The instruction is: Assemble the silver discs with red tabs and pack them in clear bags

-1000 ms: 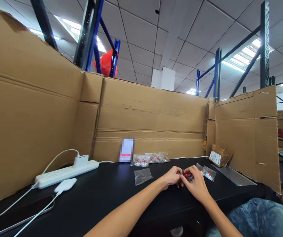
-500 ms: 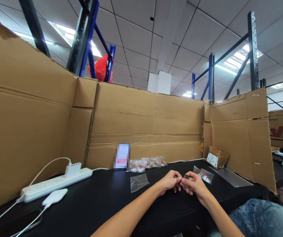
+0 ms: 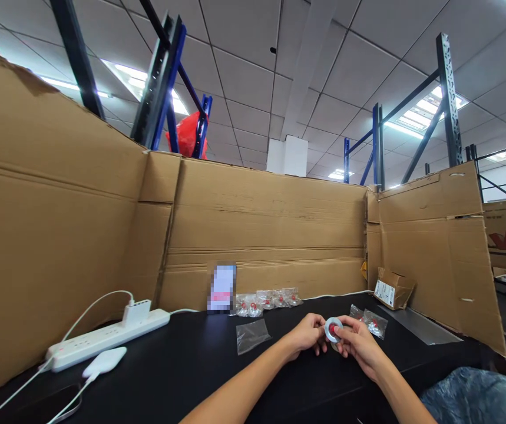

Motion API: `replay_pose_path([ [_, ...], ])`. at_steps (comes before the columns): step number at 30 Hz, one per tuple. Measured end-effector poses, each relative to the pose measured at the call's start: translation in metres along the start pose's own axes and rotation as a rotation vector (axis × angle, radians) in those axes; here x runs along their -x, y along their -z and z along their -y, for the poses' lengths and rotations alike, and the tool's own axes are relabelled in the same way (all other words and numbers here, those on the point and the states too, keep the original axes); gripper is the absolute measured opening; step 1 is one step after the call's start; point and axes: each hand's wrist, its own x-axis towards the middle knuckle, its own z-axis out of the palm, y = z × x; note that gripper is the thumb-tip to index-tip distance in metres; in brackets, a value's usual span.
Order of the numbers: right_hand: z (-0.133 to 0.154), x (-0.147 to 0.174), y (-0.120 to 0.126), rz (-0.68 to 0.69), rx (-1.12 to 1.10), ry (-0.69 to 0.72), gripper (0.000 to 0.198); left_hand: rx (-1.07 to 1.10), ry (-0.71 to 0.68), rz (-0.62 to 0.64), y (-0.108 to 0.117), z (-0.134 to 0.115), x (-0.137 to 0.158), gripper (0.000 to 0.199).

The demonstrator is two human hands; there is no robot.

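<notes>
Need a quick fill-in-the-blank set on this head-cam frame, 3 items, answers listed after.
1. Both hands, left hand and right hand, hold a small white ring with a ____ centre.
2. The empty clear bag lies to the ____ of the hands.
3. The white power strip rests on the ____ table.

Answers: red; left; black

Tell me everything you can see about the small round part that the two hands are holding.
The small round part is a pale ring, plastic by its look, with a red centre. It is held up facing the camera, just above the black table. The left hand pinches its left edge, and the right hand holds its right and lower edge. It is too small to show finer details.
</notes>
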Motion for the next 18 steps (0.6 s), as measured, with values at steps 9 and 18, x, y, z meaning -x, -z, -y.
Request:
replay_pose_path([
  [9, -0.010, -0.006, 0.004, -0.028, -0.012, -0.005, 0.043, 0.014, 0.016, 0.006, 0.000, 0.003, -0.001, 0.035],
  [18, -0.004, -0.001, 0.000, -0.057, -0.009, -0.018, 0.047, -0.005, 0.027, 0.022, -0.004, -0.005, 0.003, 0.031],
])
